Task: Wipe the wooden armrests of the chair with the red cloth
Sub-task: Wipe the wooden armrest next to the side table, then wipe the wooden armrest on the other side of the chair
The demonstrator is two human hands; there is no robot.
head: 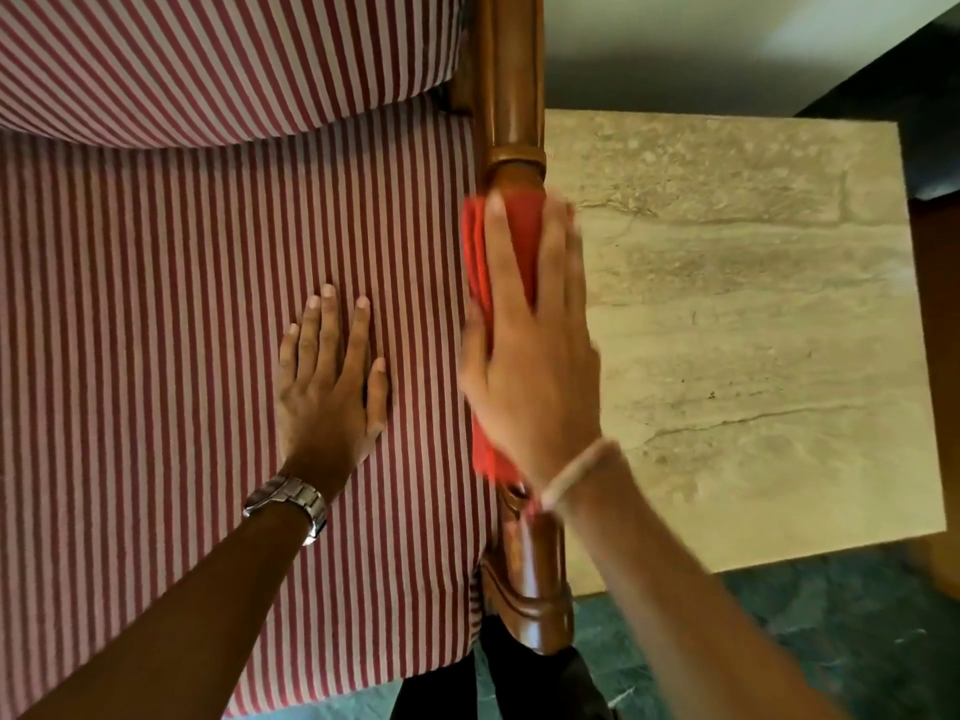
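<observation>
A polished wooden armrest (514, 96) runs from the top of the view down to its front end near the bottom centre. The red cloth (522, 226) is draped over the middle of the armrest. My right hand (530, 356) lies on the cloth and presses it around the wood, thumb on the seat side and fingers on the outer side; the hand looks motion-blurred. My left hand (327, 387), with a metal watch on the wrist, rests flat with fingers spread on the red-and-white striped seat cushion (156, 304), a short way left of the armrest.
A beige stone-topped side table (753, 330) stands right beside the armrest on the right. The striped back cushion (208, 59) fills the upper left. Dark green floor (831, 615) shows at the lower right, and a white wall at the top right.
</observation>
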